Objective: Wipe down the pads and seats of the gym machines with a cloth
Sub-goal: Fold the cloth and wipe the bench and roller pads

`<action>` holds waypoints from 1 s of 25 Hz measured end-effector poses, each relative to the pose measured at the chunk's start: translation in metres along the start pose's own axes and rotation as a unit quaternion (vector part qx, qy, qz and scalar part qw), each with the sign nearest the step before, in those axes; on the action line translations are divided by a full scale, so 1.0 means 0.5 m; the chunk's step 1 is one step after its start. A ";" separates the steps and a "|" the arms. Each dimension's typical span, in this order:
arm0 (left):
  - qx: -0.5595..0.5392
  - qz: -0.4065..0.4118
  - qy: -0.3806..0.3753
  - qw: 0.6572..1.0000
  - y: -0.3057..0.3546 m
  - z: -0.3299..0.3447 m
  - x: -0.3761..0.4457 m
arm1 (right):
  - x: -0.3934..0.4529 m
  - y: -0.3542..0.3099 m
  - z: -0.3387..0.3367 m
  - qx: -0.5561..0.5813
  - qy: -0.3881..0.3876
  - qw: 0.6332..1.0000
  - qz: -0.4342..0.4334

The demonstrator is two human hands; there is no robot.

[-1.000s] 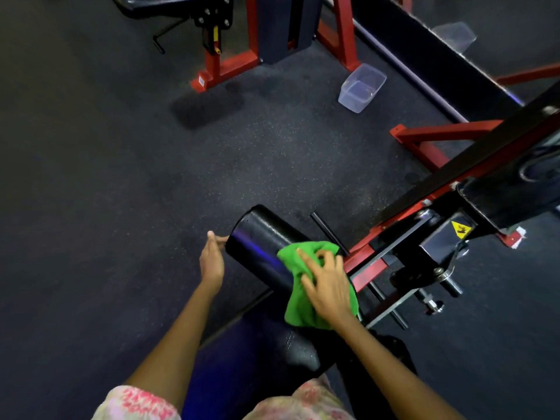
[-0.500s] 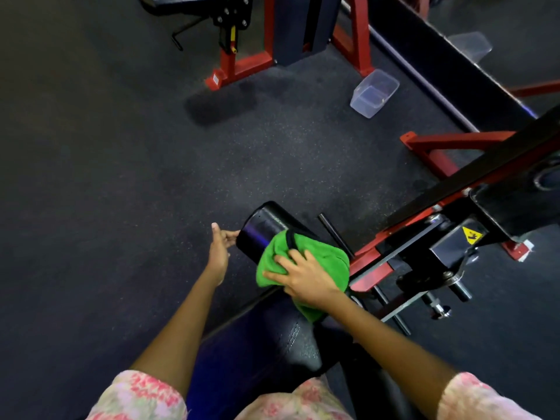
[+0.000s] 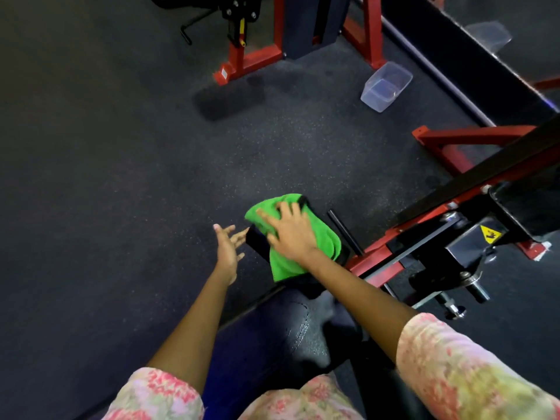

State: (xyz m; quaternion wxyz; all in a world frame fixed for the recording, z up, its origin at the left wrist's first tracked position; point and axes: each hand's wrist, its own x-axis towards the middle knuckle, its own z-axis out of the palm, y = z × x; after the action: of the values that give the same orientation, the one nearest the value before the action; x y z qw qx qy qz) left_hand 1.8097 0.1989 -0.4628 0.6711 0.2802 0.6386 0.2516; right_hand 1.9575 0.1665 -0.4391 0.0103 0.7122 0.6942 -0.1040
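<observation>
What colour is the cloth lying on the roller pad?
Bright green; the cloth shows clearly in the head view, under the right hand.

Both arms are bare from the wrist to above the elbow. The right sleeve (image 3: 472, 368) is short and loose, ending just above the elbow, in a soft cloth printed with blotchy pink, cream and yellow-green flowers. The left sleeve (image 3: 157, 395) is of the same floral print, with stronger pink and a little lilac. Between the two sleeves, a fold of the same printed garment (image 3: 300, 401) shows at the picture's lower edge. No rings, watch or bands show on either wrist.
</observation>
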 end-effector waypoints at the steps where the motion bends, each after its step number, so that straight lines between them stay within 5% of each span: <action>1: -0.027 -0.010 0.004 1.000 -0.002 -0.001 0.002 | -0.024 -0.009 0.011 -0.058 0.018 0.993 -0.105; 3: -0.070 -0.026 -0.004 0.997 -0.003 -0.004 0.004 | -0.069 -0.006 0.032 -0.163 0.002 0.950 -0.265; 5: -0.077 -0.032 -0.010 0.996 -0.001 -0.005 0.005 | -0.056 0.009 0.022 -0.159 0.014 0.948 -0.276; 9: -0.036 -0.031 -0.003 0.999 0.001 -0.006 0.008 | 0.038 0.025 -0.014 0.055 -0.034 0.998 -0.023; 13: 0.020 -0.021 -0.021 0.999 0.004 -0.008 0.004 | 0.066 0.132 0.023 0.296 -0.069 0.925 0.228; 16: 0.062 -0.021 -0.032 0.997 0.010 -0.010 0.005 | -0.023 0.213 0.056 0.320 -0.099 0.893 0.301; 18: 0.102 -0.021 -0.041 0.994 0.020 -0.007 0.011 | -0.093 0.218 0.060 0.302 -0.043 0.895 0.326; 21: 0.192 -0.022 -0.018 0.981 0.052 0.016 0.027 | -0.175 0.119 0.045 0.175 0.057 0.938 0.293; 25: 0.322 0.066 0.040 0.944 0.086 0.102 0.031 | -0.217 0.060 0.038 0.061 0.082 0.992 0.074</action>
State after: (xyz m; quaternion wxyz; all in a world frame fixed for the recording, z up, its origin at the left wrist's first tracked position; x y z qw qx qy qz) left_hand 1.8622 0.2379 -0.4425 0.5009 0.5119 0.6924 0.0876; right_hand 1.9828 0.0551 -0.4440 -0.0820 0.7671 0.6304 -0.0863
